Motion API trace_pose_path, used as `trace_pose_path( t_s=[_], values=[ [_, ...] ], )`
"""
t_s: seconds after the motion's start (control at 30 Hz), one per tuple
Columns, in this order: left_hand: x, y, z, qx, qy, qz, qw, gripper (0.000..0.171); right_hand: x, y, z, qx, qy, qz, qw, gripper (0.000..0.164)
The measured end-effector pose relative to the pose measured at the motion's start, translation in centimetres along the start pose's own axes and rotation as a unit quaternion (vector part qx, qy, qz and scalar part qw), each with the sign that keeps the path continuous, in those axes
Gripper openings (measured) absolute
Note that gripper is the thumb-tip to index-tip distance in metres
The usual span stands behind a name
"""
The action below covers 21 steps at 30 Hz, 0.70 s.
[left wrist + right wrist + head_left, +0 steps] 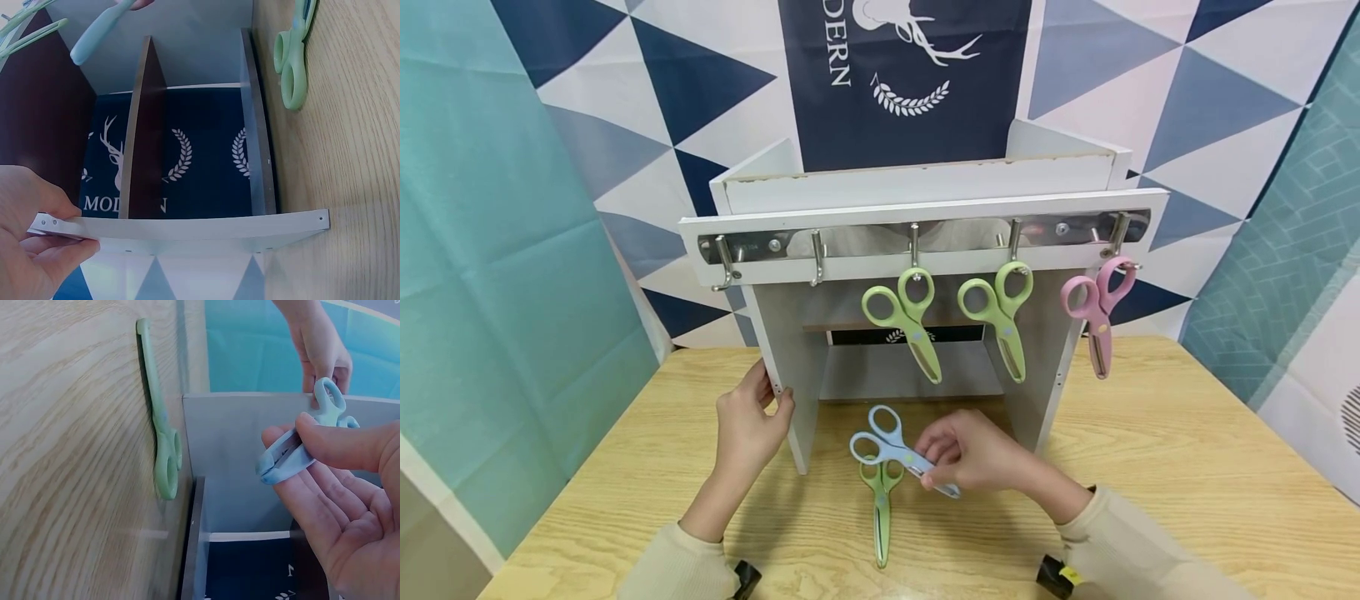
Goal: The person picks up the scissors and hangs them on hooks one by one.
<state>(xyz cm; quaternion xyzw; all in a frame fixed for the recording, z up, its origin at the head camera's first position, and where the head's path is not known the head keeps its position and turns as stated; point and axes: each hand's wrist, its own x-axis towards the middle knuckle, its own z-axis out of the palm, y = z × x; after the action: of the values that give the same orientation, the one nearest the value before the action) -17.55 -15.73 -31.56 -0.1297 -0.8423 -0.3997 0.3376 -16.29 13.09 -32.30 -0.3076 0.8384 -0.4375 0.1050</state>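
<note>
My right hand (973, 454) pinches a pair of blue scissors (887, 442) by the blade end, between thumb and fingers; the handle loops point up and left. Below them a pair of green scissors (881, 517) lies on the table, loops toward the shelf. My left hand (748, 421) grips the front edge of the left side panel of a white shelf unit (786, 367). A metal hook rail (842, 242) runs along the unit's top front. From its hooks hang two green scissors (913, 325) and, at the right end, pink scissors (1097, 317).
Two hooks at the rail's left, including the leftmost hook (726, 262), hold nothing. The unit stands on a wooden table (1150, 467). A patterned cloth (715, 75) hangs behind it, and a teal cloth (497, 250) covers the left side.
</note>
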Motion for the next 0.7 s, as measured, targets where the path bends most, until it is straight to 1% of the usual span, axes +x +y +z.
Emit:
trace_pose_path(
  t_s=[0.3, 0.7],
  values=[
    [0.0, -0.1, 0.1, 0.000, -0.002, -0.002, 1.0000, 0.039, 0.3, -0.6, 0.3, -0.003, 0.003, -0.007, 1.000, 0.017],
    [0.0, 0.1, 0.1, 0.002, -0.003, -0.005, 1.0000, 0.037, 0.3, -2.2, 0.8, 0.006, 0.008, -0.021, 1.000, 0.013]
  ],
)
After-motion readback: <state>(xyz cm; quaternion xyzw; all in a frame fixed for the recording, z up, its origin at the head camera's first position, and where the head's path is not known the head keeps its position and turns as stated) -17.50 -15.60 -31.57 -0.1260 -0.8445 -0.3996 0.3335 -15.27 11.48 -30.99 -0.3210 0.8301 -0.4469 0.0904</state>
